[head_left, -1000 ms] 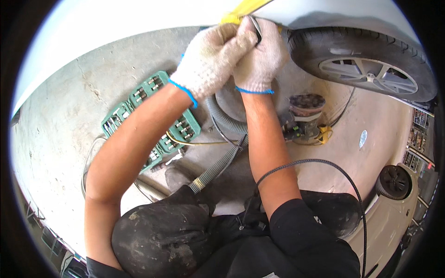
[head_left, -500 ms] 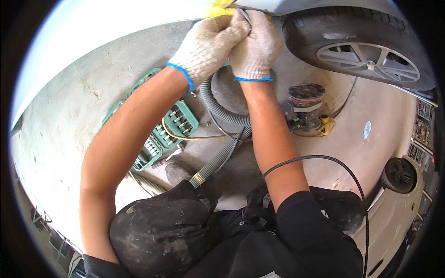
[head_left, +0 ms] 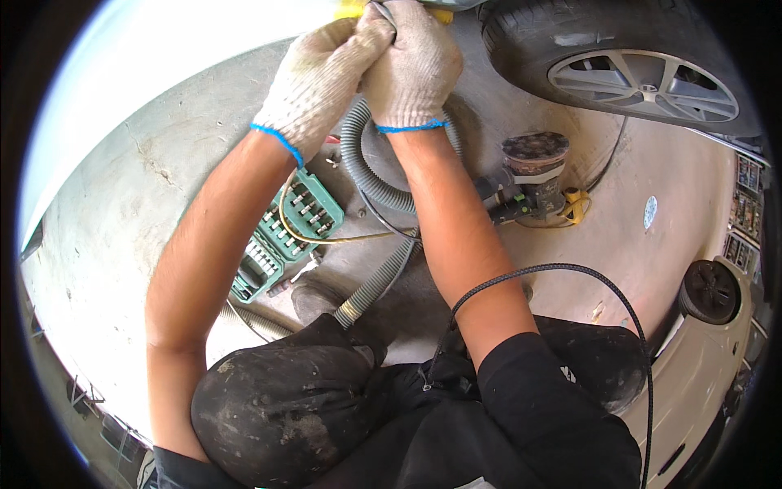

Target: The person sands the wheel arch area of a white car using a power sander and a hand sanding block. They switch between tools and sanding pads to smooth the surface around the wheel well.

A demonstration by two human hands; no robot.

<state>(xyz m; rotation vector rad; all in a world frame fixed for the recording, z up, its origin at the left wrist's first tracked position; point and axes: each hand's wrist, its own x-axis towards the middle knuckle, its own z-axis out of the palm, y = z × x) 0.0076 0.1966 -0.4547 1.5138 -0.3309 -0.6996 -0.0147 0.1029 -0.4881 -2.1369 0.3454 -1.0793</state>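
Both my hands wear whitish knit gloves with blue cuffs and meet at the top, by the lower edge of a pale car panel (head_left: pixel 171 49). My left hand (head_left: pixel 322 77) is closed, its fingers pressed against the right one. My right hand (head_left: pixel 413 69) is closed too, knuckles up. Between them shows the edge of a thin grey piece (head_left: pixel 384 11); its kind I cannot make out, and the gloves hide the rest. A yellow patch (head_left: pixel 349 10) on the panel sits just behind the gloves.
Right of my hands is a car wheel (head_left: pixel 643 85). On the floor lie a green socket set case (head_left: pixel 314 204), a ribbed grey hose (head_left: pixel 358 159) and a sander (head_left: pixel 538 183) with its pad up. A black braided cable (head_left: pixel 570 275) arcs over my right arm. Another car (head_left: pixel 700 387) stands lower right.
Both hands, still together, have shifted left and slightly upward in the picture. The view has moved a little too; the wheel sits slightly higher. Their grip looks the same.
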